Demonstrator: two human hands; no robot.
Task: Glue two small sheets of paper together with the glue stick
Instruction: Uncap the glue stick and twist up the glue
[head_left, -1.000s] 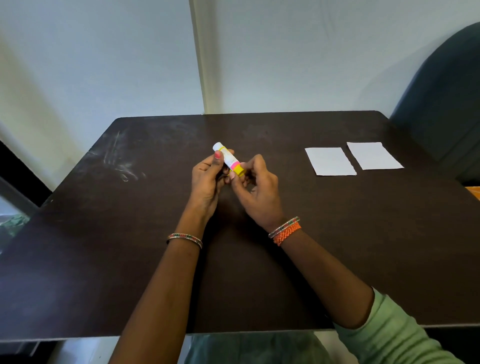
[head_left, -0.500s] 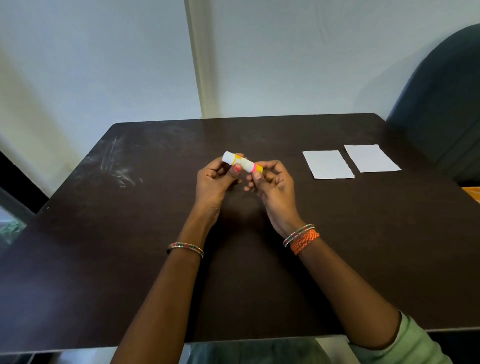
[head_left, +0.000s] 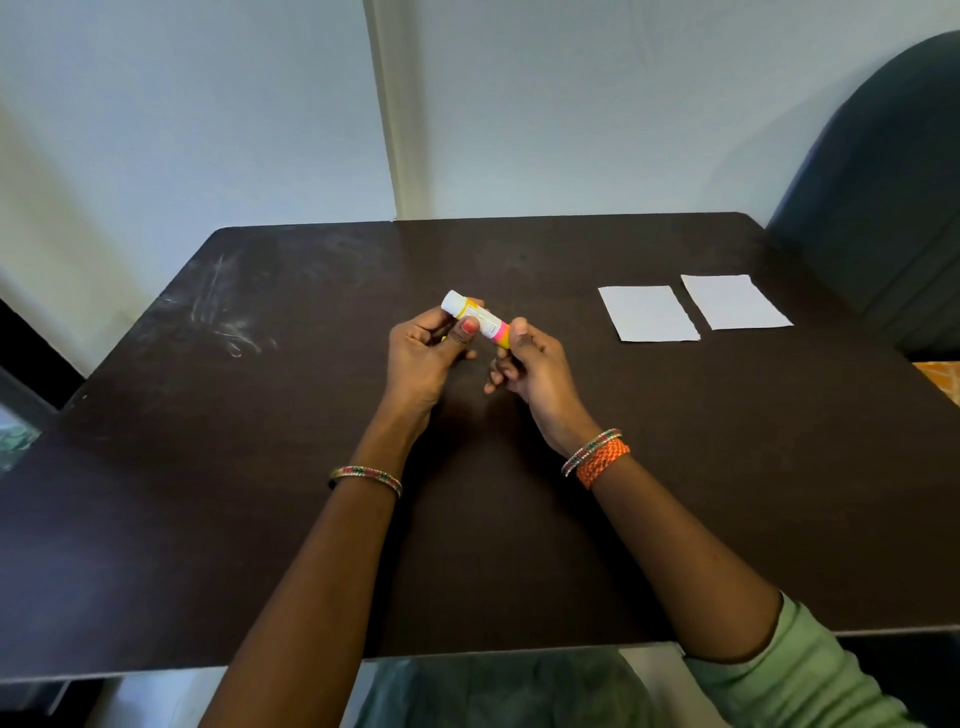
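A glue stick (head_left: 477, 317), white with yellow and pink bands, is held above the middle of the dark table (head_left: 727, 467), lying nearly level with its white cap pointing left. My left hand (head_left: 426, 358) grips the cap end and my right hand (head_left: 530, 358) pinches the pink base end. Two small white paper sheets lie flat side by side at the right rear of the table: the nearer sheet (head_left: 648, 313) and the farther right sheet (head_left: 735, 302). Neither hand touches the paper.
A dark padded chair back (head_left: 883, 182) stands at the table's right rear corner. Pale scuff marks (head_left: 228, 317) streak the table's left rear. A light wall runs close behind the far edge. An orange object (head_left: 943, 376) shows at the right edge.
The glue stick has turned from steeply tilted to nearly level, and both hands have shifted slightly on it. The paper sheets have not moved.
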